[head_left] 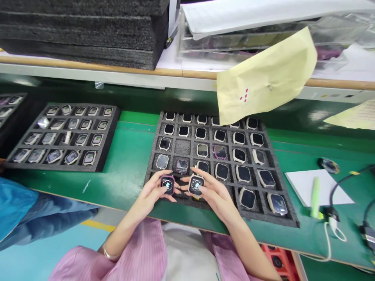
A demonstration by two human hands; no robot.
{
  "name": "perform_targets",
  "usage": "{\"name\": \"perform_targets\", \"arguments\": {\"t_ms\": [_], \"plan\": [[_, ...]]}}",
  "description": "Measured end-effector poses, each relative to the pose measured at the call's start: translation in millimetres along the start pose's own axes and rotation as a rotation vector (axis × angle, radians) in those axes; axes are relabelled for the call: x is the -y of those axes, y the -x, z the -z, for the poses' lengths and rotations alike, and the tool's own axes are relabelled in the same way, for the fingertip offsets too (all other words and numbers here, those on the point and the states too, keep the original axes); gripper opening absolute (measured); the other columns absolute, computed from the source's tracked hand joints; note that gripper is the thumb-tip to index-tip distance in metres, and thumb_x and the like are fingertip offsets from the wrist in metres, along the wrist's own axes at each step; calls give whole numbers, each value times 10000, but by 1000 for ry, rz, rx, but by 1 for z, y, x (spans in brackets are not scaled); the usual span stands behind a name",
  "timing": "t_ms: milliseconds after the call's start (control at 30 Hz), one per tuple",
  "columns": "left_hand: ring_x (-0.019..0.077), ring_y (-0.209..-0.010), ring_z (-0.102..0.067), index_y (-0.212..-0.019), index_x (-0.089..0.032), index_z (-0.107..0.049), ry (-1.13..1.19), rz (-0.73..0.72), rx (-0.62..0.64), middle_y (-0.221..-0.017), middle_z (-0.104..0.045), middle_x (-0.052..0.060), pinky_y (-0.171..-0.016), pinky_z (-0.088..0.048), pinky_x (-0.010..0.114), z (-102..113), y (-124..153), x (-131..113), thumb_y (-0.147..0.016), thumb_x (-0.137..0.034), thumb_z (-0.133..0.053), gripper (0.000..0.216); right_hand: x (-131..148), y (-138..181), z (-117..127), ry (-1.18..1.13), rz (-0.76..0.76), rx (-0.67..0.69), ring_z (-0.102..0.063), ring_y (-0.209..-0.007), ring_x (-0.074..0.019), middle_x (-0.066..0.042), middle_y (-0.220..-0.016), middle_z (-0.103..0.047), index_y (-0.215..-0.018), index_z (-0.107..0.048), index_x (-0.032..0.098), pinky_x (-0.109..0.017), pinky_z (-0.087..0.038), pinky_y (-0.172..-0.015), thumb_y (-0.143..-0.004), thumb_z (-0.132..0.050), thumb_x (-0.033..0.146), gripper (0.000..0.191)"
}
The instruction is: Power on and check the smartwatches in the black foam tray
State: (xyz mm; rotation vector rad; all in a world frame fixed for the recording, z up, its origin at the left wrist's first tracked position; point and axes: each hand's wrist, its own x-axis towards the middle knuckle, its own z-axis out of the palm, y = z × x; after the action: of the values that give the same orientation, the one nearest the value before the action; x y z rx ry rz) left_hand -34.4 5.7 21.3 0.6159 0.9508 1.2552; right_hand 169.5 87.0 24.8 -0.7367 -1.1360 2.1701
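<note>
My left hand (156,189) grips a purple smartwatch (168,184) by its edges, its lit screen facing up with my thumb on it. In my right hand (213,195) is a cream-coloured smartwatch (196,185), also lit, the thumb resting on its screen. Both watch bodies are without straps and sit side by side, slightly apart. Beneath and beyond my hands lies a dark foam tray (182,146) with rows of compartments, most holding dark-screened watches. A purple watch (182,166) lies in the tray just past my fingers. My hands and forearms hide part of the tray's near rows.
To the left stands another foam tray (101,156) of watches; a person's blue sleeve (17,203) is nearby. At right are a white pad (301,187), a green marker-like stick (315,197) and cables (328,242). A yellow paper (263,82) hangs from the shelf over the tray's far edge.
</note>
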Motion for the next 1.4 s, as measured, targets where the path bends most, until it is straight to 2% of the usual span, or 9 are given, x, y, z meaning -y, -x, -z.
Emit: {"name": "perform_targets", "arguments": {"t_ms": [233,533,767,833,900,1067,1133,1233,1400], "plan": [[242,-955,-649,-1282,-208,-482,-5,4,-4,-1060,-652,92,-728,-574,347,-4,0,1,-850,-190,-537,436,-4,2,-1,14,6,-71,-678,-1005,-273,-117,-1214,-650,-1361,-486,240,-392,-562,-836,-894,-623,268,488],[220,-917,-636,-1294,-208,-451,-98,-9,-1,-1032,-633,83,-737,-567,340,-6,0,-1,-858,-243,-549,449,-4,4,-5,31,37,-55,-680,-997,-276,-117,-1221,-645,-1343,-506,243,-408,-559,-846,-910,-618,252,447],[100,-635,-556,-1099,-197,-486,-313,-113,-122,-843,-545,-17,-590,-490,218,-11,-3,1,-755,-187,-695,403,-8,10,-3,76,43,27,-567,-1194,-255,-87,-1377,-530,-1491,-242,343,-469,-410,-1051,-970,-553,286,609],[78,-552,-520,-1038,-195,-488,-373,-111,-159,-759,-508,-47,-549,-464,206,-11,-3,3,-774,-194,-679,326,-9,9,-3,91,41,32,-575,-1184,-261,-96,-1362,-543,-1481,-284,328,-479,-407,-1051,-969,-556,299,580],[71,-487,-486,-1018,-192,-479,-414,-87,-165,-683,-473,-68,-503,-430,201,-11,-3,4,-810,-214,-640,265,-10,6,-3,95,34,14,-610,-1132,-277,-115,-1298,-594,-1424,-415,284,-489,-429,-1028,-936,-610,301,526],[68,-449,-423,-987,-193,-462,-460,-33,-99,-610,-426,-88,-472,-361,191,-11,0,4,-838,-218,-589,198,-11,0,-3,28,75,-43,-689,-951,-266,-78,-1064,-701,-1099,-702,244,-409,-532,-894,-756,-805,273,360],[69,-451,-413,-996,-193,-471,-456,-48,-92,-607,-417,-88,-475,-349,193,-11,-1,5,-830,-220,-596,209,-10,0,-3,26,84,-63,-695,-916,-249,-68,-1026,-703,-1046,-728,238,-367,-550,-849,-723,-829,273,341],[75,-477,-419,-1045,-191,-481,-426,-80,-105,-641,-435,-75,-494,-358,203,-13,-2,7,-817,-235,-616,268,-9,1,-4,55,59,-73,-695,-894,-241,-84,-1019,-709,-1107,-707,232,-356,-561,-809,-742,-815,290,385],[75,-508,-427,-1073,-194,-477,-384,-74,-102,-715,-458,-55,-500,-362,206,-16,-3,6,-800,-229,-625,313,-7,2,-5,65,32,-20,-675,-993,-259,-98,-1114,-695,-1201,-659,253,-388,-527,-891,-803,-764,316,417]]}}
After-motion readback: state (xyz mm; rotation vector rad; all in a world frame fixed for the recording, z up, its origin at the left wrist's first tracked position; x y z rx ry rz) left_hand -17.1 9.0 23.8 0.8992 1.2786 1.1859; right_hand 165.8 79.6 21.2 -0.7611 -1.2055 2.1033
